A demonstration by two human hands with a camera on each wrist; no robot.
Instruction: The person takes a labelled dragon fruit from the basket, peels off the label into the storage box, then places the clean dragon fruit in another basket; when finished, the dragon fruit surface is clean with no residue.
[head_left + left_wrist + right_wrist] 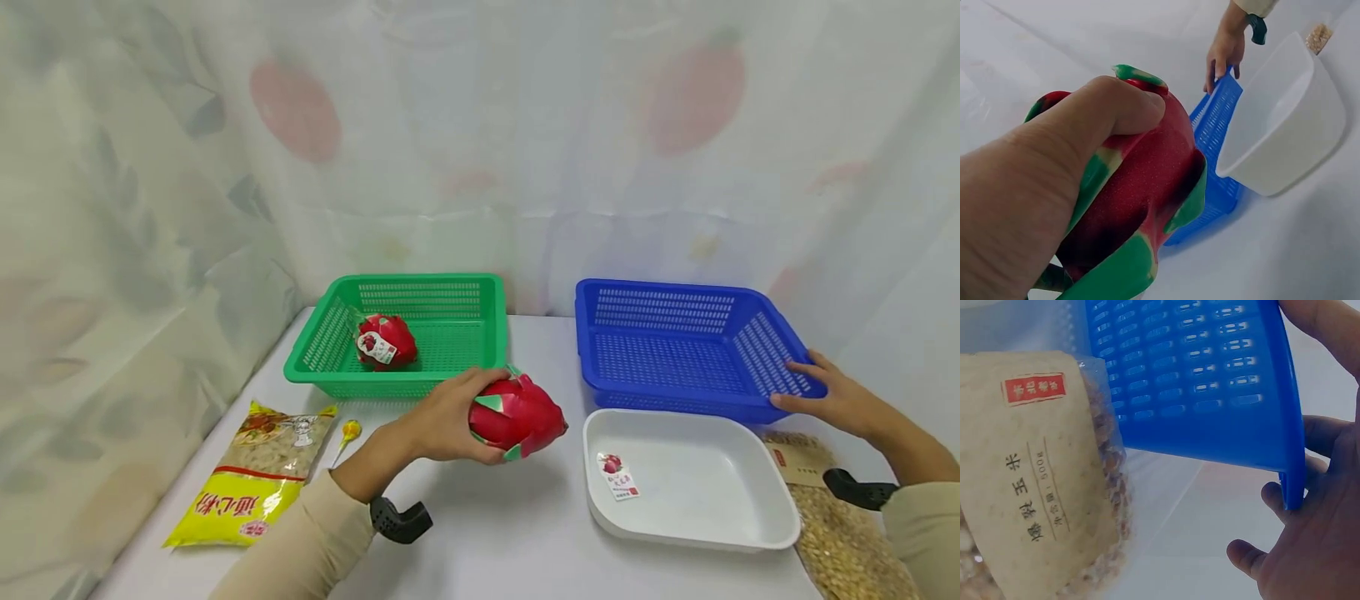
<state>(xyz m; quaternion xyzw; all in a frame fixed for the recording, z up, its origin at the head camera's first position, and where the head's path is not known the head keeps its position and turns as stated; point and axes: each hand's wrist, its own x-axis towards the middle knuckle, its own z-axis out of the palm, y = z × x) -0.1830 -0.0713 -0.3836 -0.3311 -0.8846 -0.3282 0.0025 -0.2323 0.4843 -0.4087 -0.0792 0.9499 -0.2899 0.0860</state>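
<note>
My left hand [448, 421] grips a red dragon fruit [522, 415] with green scales, held above the table between the two baskets. In the left wrist view the thumb presses along the side of the dragon fruit [1141, 169]. Over at the right, my right hand [847, 396] holds the right rim of a blue plastic basket [660, 362]. The right wrist view shows its fingers curled round the rim of the blue basket [1294, 425]. A second dragon fruit [386, 340] with a white label lies inside the green basket [420, 383] at back left.
A white tub [690, 483] stands before the blue basket, with a dragon fruit sticker [618, 477] inside. Under my right forearm lies a bag of popcorn kernels [847, 533]. At left are a yellow pasta bag [258, 475] and a yellow lollipop [349, 432]. Curtains hang behind.
</note>
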